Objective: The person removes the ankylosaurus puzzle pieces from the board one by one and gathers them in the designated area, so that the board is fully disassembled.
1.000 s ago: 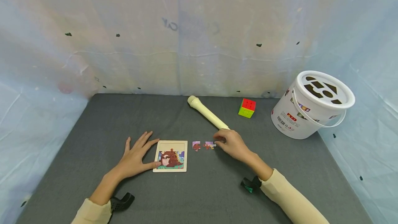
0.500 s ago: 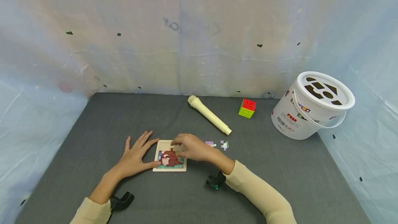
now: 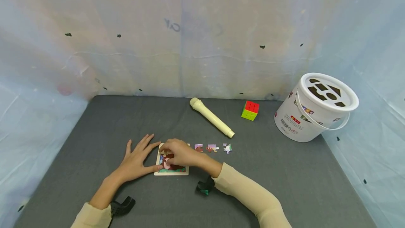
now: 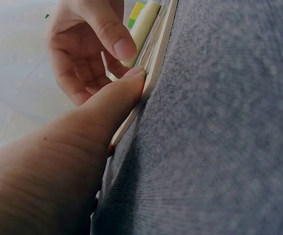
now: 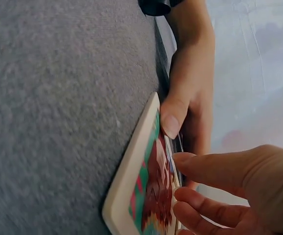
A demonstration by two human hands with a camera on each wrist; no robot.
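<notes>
A square jigsaw board (image 3: 171, 173) with a pale wooden rim and a brown hedgehog-like picture lies flat on the table. My left hand (image 3: 134, 161) is spread beside it, thumb resting on its left rim and index fingertip at the upper left corner. Over the board's upper left part, my right hand (image 3: 180, 153) has bent fingers and thumb around a small puzzle piece, mostly hidden beneath them. In the right wrist view its thumb (image 5: 190, 161) touches the picture. Right of the board three loose puzzle pieces lie in a row: one pink-brown (image 3: 198, 147), one purple (image 3: 212, 148), one white-green (image 3: 227, 147).
A cream microphone-shaped stick (image 3: 212, 118) lies behind the pieces. Further back sits a red and yellow-green puzzle cube (image 3: 250, 111). A white lidded bucket (image 3: 292, 124) stands at the right edge of the grey table (image 3: 126, 122). Plastic sheeting (image 3: 221, 62) closes off the back and sides.
My right hand has moved left from the loose pieces onto the board, then further toward its upper left. The row of three pieces is uncovered now. My left hand has stayed put.
</notes>
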